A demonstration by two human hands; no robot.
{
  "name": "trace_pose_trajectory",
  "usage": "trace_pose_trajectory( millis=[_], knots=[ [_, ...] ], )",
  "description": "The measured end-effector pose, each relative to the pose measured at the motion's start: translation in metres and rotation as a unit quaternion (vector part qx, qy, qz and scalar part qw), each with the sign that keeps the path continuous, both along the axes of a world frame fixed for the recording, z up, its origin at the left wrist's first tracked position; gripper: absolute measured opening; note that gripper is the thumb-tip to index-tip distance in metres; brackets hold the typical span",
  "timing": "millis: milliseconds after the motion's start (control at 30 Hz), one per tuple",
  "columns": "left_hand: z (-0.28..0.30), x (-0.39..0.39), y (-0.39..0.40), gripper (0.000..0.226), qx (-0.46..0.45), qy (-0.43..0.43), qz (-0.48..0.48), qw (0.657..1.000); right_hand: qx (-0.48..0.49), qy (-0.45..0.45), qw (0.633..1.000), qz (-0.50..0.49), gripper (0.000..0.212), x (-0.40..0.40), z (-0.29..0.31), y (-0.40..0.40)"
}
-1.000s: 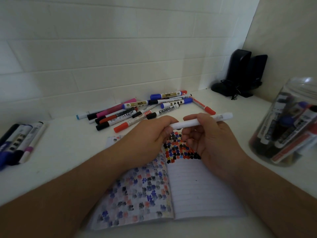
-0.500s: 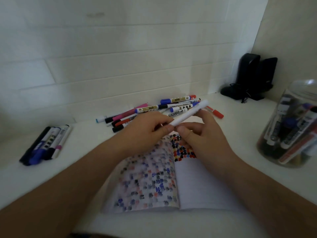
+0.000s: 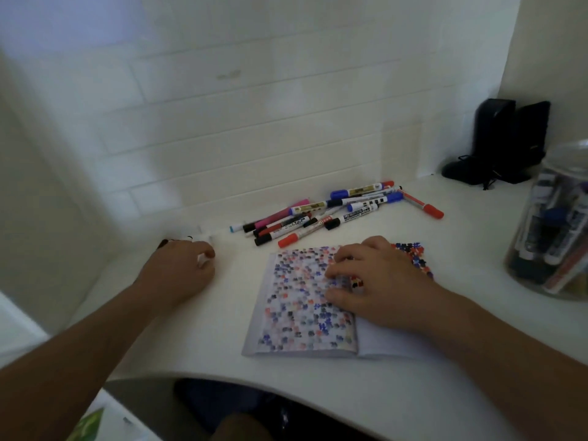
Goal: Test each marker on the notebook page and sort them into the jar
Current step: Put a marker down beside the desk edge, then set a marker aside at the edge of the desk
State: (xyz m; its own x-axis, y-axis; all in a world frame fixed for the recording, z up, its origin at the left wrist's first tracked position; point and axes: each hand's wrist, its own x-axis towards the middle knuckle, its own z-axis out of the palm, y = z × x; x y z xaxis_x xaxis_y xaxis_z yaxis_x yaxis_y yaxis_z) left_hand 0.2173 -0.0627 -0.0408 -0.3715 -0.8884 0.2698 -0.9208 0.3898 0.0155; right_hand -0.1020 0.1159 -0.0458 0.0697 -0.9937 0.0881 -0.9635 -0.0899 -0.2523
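My left hand [image 3: 179, 270] is out at the left of the desk, its fingers curled round a white marker [image 3: 203, 239], which is blurred. Dark marker tips [image 3: 164, 242] poke out just beyond its knuckles. Resting on the open notebook [image 3: 299, 313], my right hand [image 3: 369, 281] has its fingers spread flat across the left page, which is covered in coloured test marks. A pile of several markers [image 3: 334, 214] lies behind the notebook. At the right edge stands the clear jar [image 3: 553, 237] with several markers inside.
Two black speakers [image 3: 509, 144] stand in the back right corner against the wall. The white desk [image 3: 222, 313] has a curved front edge near my body. A tiled wall runs close behind the marker pile.
Both hands held the white marker over the notebook before. Now my left hand has carried it off to the left, and my right hand has dropped onto the notebook page.
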Motion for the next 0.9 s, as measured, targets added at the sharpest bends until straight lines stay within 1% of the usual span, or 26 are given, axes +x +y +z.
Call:
trace_pose_trajectory(
  millis=[100,200,333,400,467,533,567,633,700,767,833,900],
  knots=[
    [-0.004,0.004,-0.004,0.027,-0.014,-0.005,0.003,1.0,0.015,0.008,1.0,0.003,0.082,0.002,0.001,0.002],
    [-0.003,0.001,-0.012,0.032,-0.041,-0.062,0.037,0.997,0.026,0.008,1.0,0.002,0.075,0.003,0.002,0.001],
    [0.006,-0.013,-0.024,0.03,-0.037,-0.101,0.086,0.991,0.019,0.003,1.0,0.004,0.085,0.001,0.0,-0.003],
    [0.012,-0.022,-0.032,0.025,-0.047,-0.102,0.101,0.989,0.011,0.002,1.0,0.008,0.09,0.0,0.001,-0.004],
    [0.014,-0.035,-0.044,0.025,-0.053,-0.074,0.078,0.993,-0.003,-0.005,1.0,0.008,0.093,0.0,0.003,-0.004],
    [0.012,-0.05,-0.063,0.035,-0.038,-0.033,0.035,0.998,-0.021,-0.02,1.0,0.003,0.091,-0.002,0.003,-0.005],
    [0.009,-0.057,-0.073,0.04,-0.026,-0.022,0.015,0.999,-0.025,-0.025,0.999,0.003,0.093,-0.002,0.002,-0.005],
    [0.001,-0.067,-0.091,0.039,-0.01,-0.027,-0.019,0.999,-0.026,-0.032,0.999,0.007,0.099,-0.004,-0.001,-0.007],
    [-0.008,-0.071,-0.103,0.025,-0.008,-0.047,-0.033,0.998,-0.025,-0.036,0.999,0.011,0.097,-0.005,-0.004,-0.008],
    [-0.015,-0.07,-0.111,0.019,-0.013,-0.05,-0.037,0.998,-0.023,-0.037,0.999,0.011,0.095,-0.006,-0.005,-0.008],
    [-0.019,-0.066,-0.114,0.021,-0.028,-0.049,-0.043,0.997,-0.021,-0.04,0.999,0.011,0.095,-0.007,-0.006,-0.008],
    [-0.019,-0.06,-0.115,0.029,-0.058,-0.045,-0.049,0.996,-0.022,-0.046,0.999,0.013,0.096,-0.008,-0.007,-0.008]
  ],
)
